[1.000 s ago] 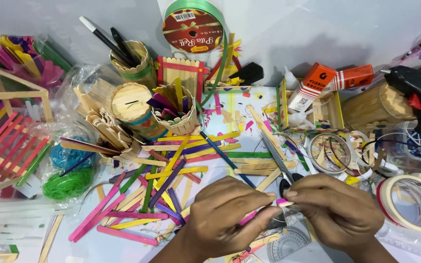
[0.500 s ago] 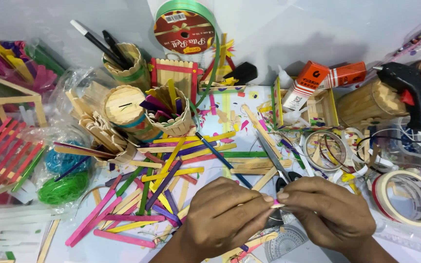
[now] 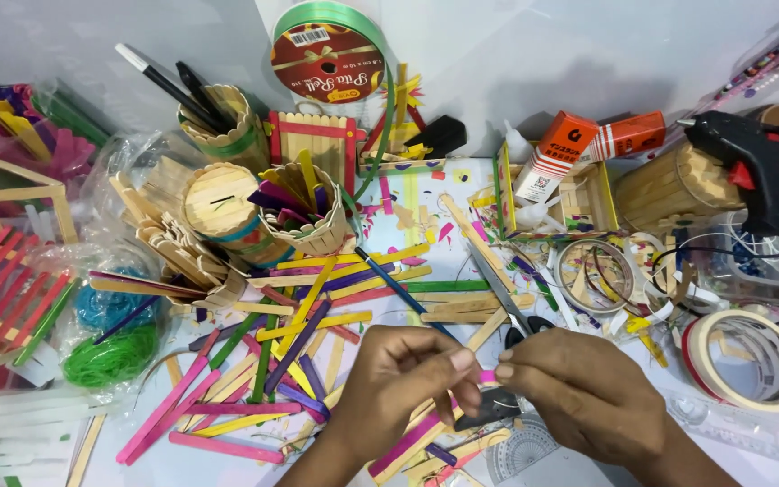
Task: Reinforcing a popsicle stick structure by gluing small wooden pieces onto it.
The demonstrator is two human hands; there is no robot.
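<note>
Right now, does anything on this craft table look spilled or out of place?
Yes: coloured craft sticks lie strewn loose across the table, and scissors lie open among them. Both hands, left hand and right hand, pinch a small pink piece.

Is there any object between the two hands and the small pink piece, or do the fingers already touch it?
Nothing visible stands between them. The left hand and the right hand meet fingertip to fingertip, and the small pink piece is pinched directly between them. The scissors lie on the table behind and beneath the hands, not in the grip.
</note>
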